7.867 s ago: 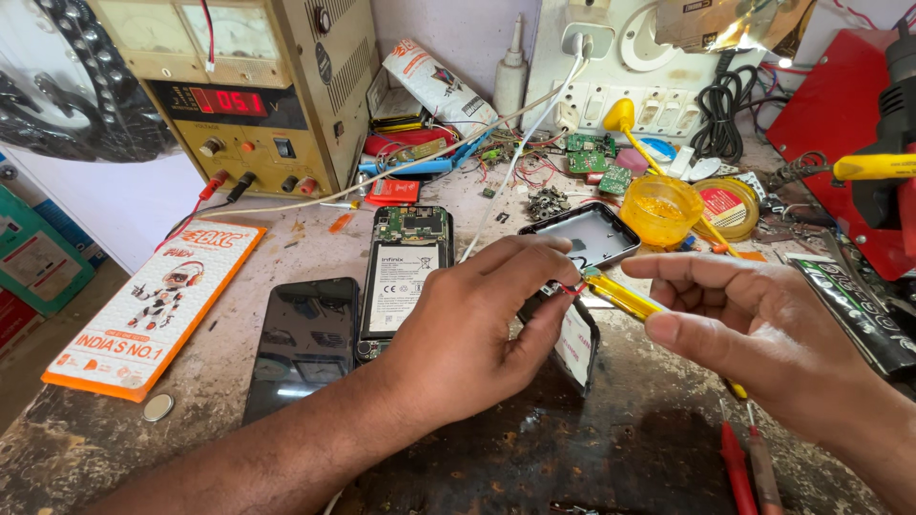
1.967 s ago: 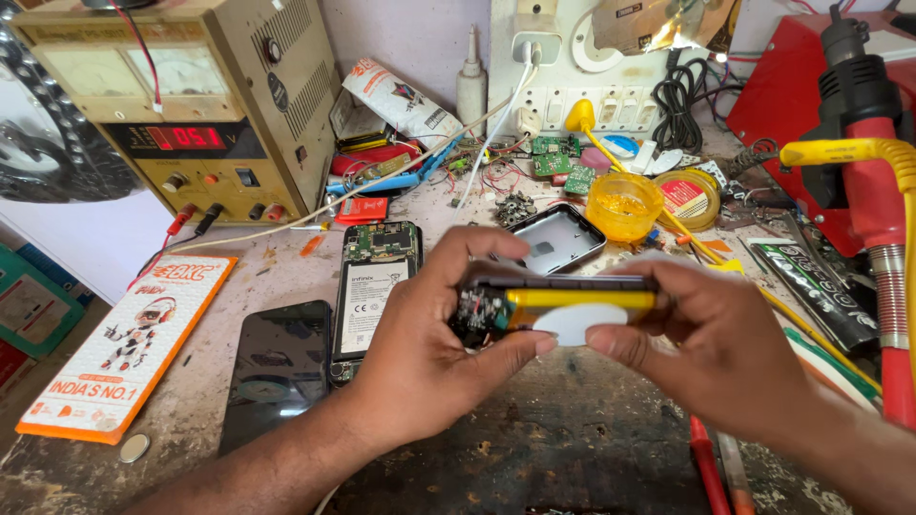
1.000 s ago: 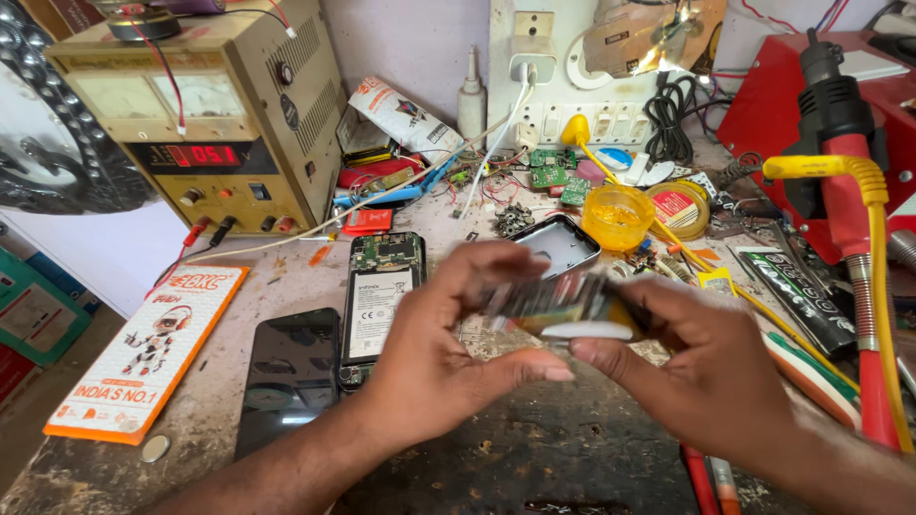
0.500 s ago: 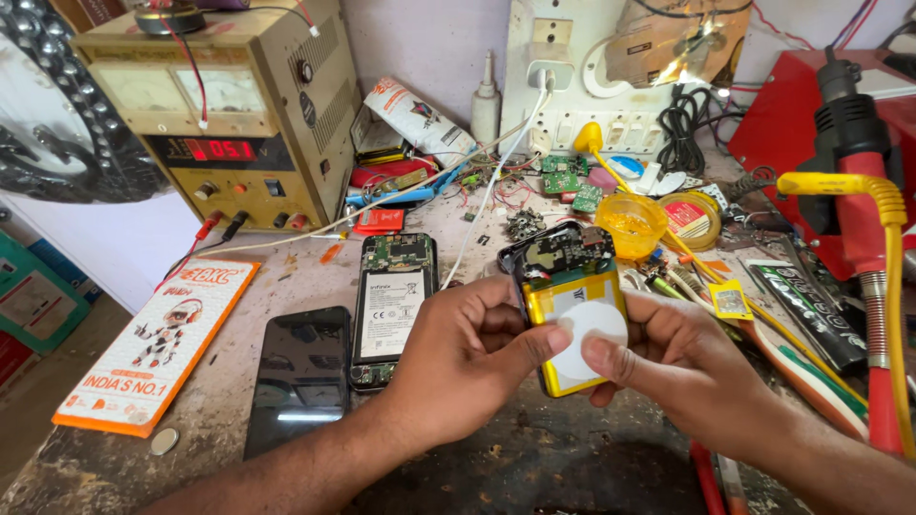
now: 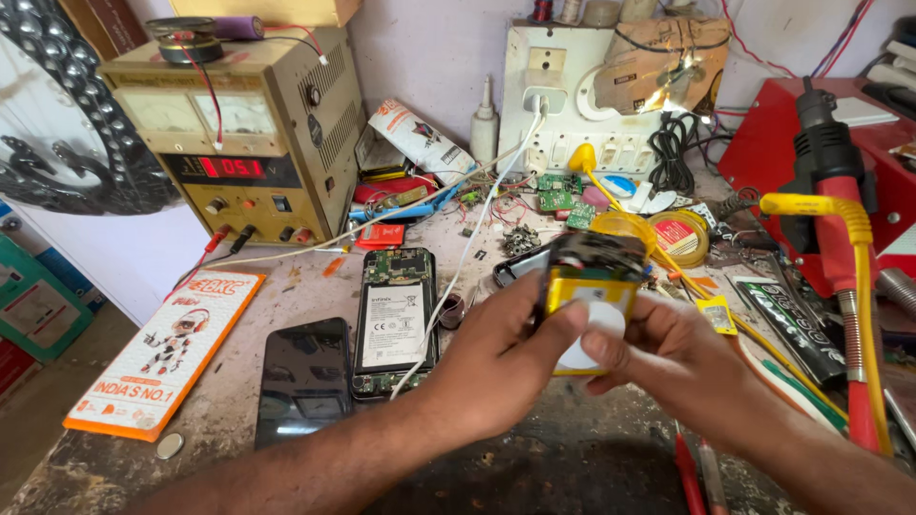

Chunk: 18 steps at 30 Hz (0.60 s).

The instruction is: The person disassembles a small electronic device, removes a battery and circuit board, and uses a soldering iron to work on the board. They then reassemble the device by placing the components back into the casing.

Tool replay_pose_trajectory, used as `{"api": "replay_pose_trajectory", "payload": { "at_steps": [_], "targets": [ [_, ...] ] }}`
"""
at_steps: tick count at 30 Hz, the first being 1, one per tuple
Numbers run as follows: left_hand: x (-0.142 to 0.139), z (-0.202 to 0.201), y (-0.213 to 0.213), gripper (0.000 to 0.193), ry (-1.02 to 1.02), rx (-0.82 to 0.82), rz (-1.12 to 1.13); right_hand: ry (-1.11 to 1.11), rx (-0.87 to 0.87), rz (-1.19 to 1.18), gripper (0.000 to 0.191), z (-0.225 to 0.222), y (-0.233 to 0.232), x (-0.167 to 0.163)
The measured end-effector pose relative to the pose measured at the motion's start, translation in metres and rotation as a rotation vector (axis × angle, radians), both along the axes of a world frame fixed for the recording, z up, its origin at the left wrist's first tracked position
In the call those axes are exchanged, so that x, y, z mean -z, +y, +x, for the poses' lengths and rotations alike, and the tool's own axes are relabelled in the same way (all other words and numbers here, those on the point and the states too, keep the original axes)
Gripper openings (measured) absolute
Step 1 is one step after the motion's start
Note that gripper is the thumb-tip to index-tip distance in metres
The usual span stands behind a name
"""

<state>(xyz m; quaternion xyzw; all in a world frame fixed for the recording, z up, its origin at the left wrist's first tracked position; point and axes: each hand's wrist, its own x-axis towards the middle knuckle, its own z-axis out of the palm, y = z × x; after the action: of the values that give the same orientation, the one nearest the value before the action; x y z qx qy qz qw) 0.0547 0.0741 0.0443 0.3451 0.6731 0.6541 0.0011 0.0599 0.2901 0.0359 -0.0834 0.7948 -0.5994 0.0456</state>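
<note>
Both hands hold an opened phone body point(image 5: 593, 286) above the workbench, its yellow battery with a white round sticker facing me. My left hand point(image 5: 496, 358) grips its left edge, thumb on the battery. My right hand point(image 5: 668, 358) supports it from the right and below, fingers against the sticker. On the bench to the left lies a second opened phone point(image 5: 393, 319) showing its white battery and circuit board, and beside it a black screen panel point(image 5: 305, 380).
A beige bench power supply point(image 5: 239, 143) with a red display stands at the back left, an orange box point(image 5: 167, 348) in front of it. A white socket board point(image 5: 572, 91), loose circuit boards point(image 5: 558, 195), a yellow dish point(image 5: 625, 229) and a red hot-air tool point(image 5: 840, 219) crowd the back and right.
The phone body was turned from edge-on to battery facing me and lifted a little. My view has moved closer and shifted slightly.
</note>
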Motion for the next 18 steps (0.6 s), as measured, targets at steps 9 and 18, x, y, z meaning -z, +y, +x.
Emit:
{"api": "replay_pose_trajectory", "payload": {
  "at_steps": [9,18],
  "targets": [
    [0.004,0.000,0.002,0.030,0.321,-0.252,-0.332,0.526,0.187,0.198,0.038,0.002,0.022,-0.014],
    [0.018,-0.009,0.001,0.035,0.360,-0.215,-0.384,0.628,0.136,0.240,0.028,-0.003,0.018,-0.012]
  ]
}}
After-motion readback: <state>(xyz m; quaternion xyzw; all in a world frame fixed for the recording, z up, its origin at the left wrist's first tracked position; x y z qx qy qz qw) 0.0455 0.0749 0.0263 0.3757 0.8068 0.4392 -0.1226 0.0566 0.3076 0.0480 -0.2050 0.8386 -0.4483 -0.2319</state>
